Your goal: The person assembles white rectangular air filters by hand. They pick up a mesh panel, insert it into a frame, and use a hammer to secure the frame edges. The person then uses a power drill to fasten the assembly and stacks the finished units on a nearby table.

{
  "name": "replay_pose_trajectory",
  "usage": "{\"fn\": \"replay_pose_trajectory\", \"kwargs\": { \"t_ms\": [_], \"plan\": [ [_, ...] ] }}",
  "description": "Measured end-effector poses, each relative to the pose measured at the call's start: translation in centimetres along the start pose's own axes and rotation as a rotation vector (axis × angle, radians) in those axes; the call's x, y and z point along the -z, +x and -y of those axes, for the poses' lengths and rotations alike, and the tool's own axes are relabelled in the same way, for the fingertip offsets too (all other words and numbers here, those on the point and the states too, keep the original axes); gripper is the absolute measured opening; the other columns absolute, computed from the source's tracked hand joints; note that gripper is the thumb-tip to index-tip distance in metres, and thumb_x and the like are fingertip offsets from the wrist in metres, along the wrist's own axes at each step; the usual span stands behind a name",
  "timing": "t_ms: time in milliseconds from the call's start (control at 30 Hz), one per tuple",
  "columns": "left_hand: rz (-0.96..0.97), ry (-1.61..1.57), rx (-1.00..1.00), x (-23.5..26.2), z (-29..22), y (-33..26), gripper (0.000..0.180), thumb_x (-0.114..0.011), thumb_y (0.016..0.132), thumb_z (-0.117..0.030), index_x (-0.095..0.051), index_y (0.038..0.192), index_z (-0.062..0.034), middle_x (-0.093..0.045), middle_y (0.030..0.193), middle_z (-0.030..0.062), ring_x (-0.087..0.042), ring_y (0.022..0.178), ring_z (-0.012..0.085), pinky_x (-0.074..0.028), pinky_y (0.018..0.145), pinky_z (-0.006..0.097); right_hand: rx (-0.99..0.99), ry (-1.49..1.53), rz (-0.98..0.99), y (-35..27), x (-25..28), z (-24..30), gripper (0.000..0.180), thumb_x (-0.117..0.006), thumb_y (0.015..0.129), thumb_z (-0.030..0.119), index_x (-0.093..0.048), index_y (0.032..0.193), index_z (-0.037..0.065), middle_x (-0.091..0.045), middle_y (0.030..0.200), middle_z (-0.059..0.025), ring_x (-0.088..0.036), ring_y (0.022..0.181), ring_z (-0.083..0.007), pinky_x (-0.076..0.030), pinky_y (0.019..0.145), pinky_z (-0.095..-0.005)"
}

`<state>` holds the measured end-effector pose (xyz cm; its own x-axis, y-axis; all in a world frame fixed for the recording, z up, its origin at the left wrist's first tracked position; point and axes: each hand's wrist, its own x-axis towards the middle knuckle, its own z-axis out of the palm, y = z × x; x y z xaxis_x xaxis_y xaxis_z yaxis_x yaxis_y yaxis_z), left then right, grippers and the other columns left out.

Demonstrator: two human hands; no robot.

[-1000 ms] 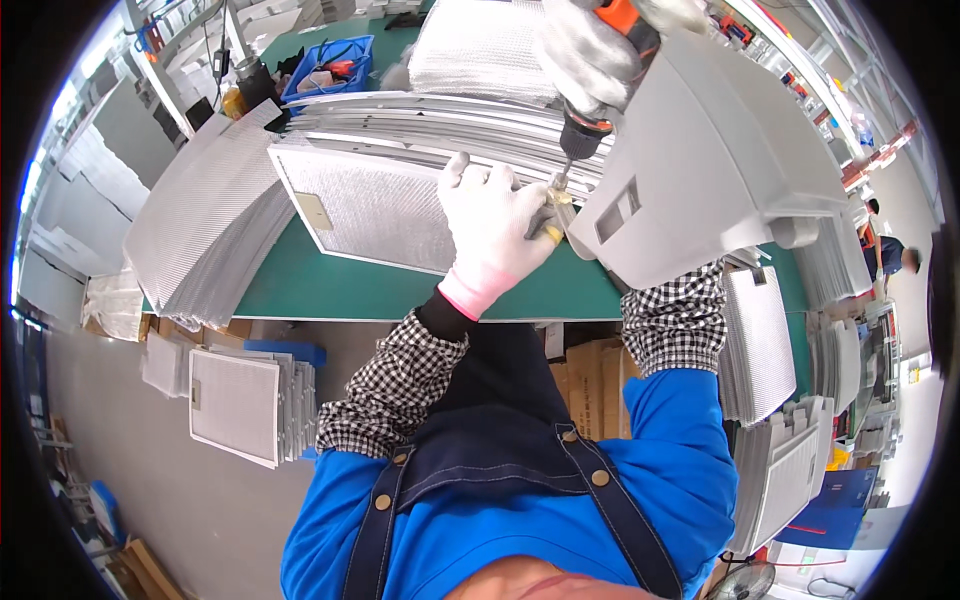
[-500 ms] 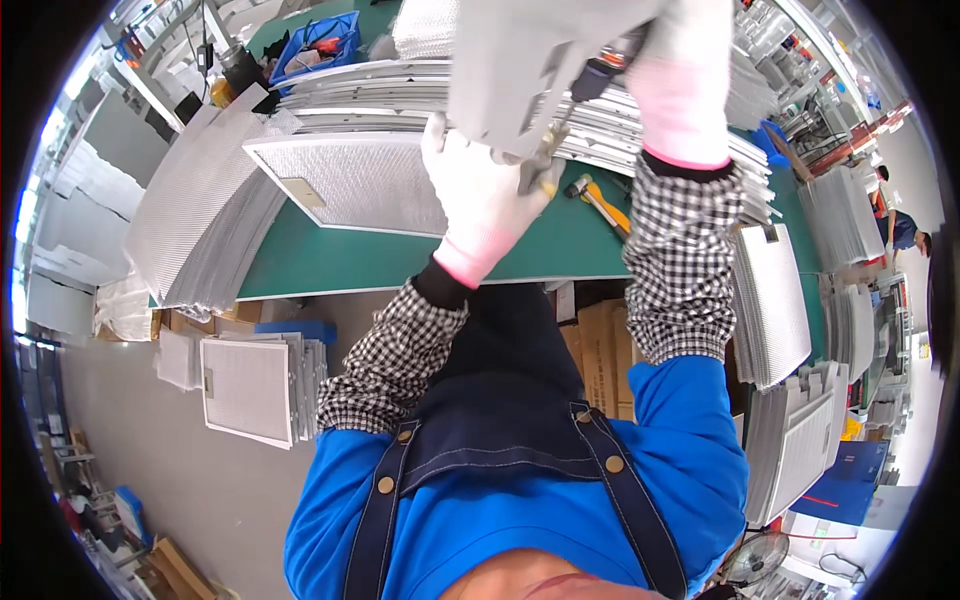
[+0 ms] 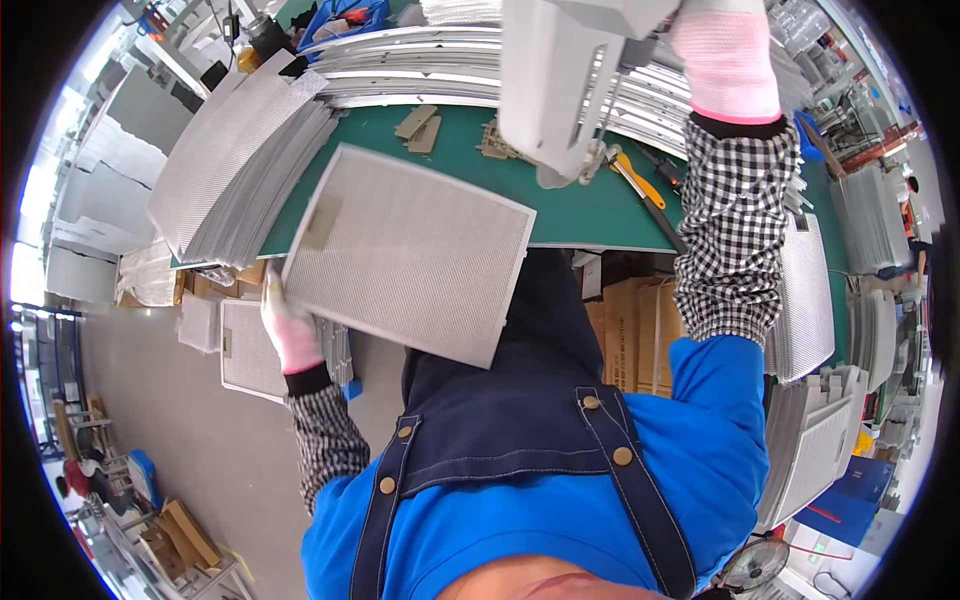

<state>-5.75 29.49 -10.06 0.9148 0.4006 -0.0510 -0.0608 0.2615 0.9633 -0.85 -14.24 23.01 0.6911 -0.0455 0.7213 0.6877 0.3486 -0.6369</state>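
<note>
Two gloved hands: left hand (image 3: 291, 335) on mesh filter (image 3: 405, 252).

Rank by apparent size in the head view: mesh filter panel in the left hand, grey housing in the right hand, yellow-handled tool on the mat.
1. mesh filter panel
2. grey housing, nearer the camera and cut off at the top, so unsure
3. yellow-handled tool
</note>
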Motion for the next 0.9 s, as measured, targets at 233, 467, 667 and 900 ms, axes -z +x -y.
{"fn": "replay_pose_trajectory", "kwargs": {
  "t_ms": [233, 467, 667, 900],
  "plan": [
    [0.24, -0.056, -0.377, -15.8, -5.9, 3.5, 0.037, -0.056, 0.102, -0.023, -0.06, 0.129, 0.0024, -0.068, 0.115, 0.0144, -0.063, 0.104, 0.0185, -0.048, 0.093, 0.029, 0.003, -0.029, 0.046, 0.9, -1.8, -0.4, 0.031, -0.059, 0.1, 0.033, -0.065, 0.114, 0.007, -0.065, 0.103, 0.0001, -0.061, 0.093, -0.0083, -0.049, 0.082, -0.024],
    [0.786, 0.415, -0.378, -20.9, -6.9, -1.8, 0.021, -0.057, 0.1, -0.013, -0.068, 0.116, -0.0045, -0.073, 0.096, 0.0057, -0.067, 0.087, 0.0122, -0.051, 0.08, 0.024, -0.033, -0.193, -0.026, 1.1, 0.1, -1.2, 0.028, -0.059, 0.1, 0.037, -0.064, 0.098, 0.009, -0.061, 0.082, 0.0024, -0.057, 0.072, -0.0062, -0.046, 0.067, -0.0221],
    [0.778, 0.931, -1.194, -24.1, -8.3, -4.2, 0.024, -0.072, 0.083, -0.019, -0.067, 0.105, -0.0122, -0.063, 0.076, 0.0071, -0.065, 0.068, 0.028, -0.052, 0.061, 0.04, -0.115, -0.156, -0.06, 1.6, -0.9, -3.9, 0.031, -0.058, 0.1, 0.038, -0.062, 0.088, 0.01, -0.057, 0.073, 0.0038, -0.052, 0.064, -0.0042, -0.039, 0.058, -0.0206],
    [0.649, 1.002, -1.235, -24.5, -6.1, -4.4, 0.044, -0.076, 0.078, -0.032, -0.069, 0.12, -0.0253, -0.067, 0.083, 0.0032, -0.066, 0.069, 0.0232, -0.052, 0.056, 0.037, -0.14, -0.128, 0.004, 1.7, -3.1, -5.5, 0.032, -0.057, 0.101, 0.038, -0.06, 0.088, 0.009, -0.059, 0.073, 0.0014, -0.055, 0.064, -0.0066, -0.043, 0.059, -0.0218]
  ]
}}
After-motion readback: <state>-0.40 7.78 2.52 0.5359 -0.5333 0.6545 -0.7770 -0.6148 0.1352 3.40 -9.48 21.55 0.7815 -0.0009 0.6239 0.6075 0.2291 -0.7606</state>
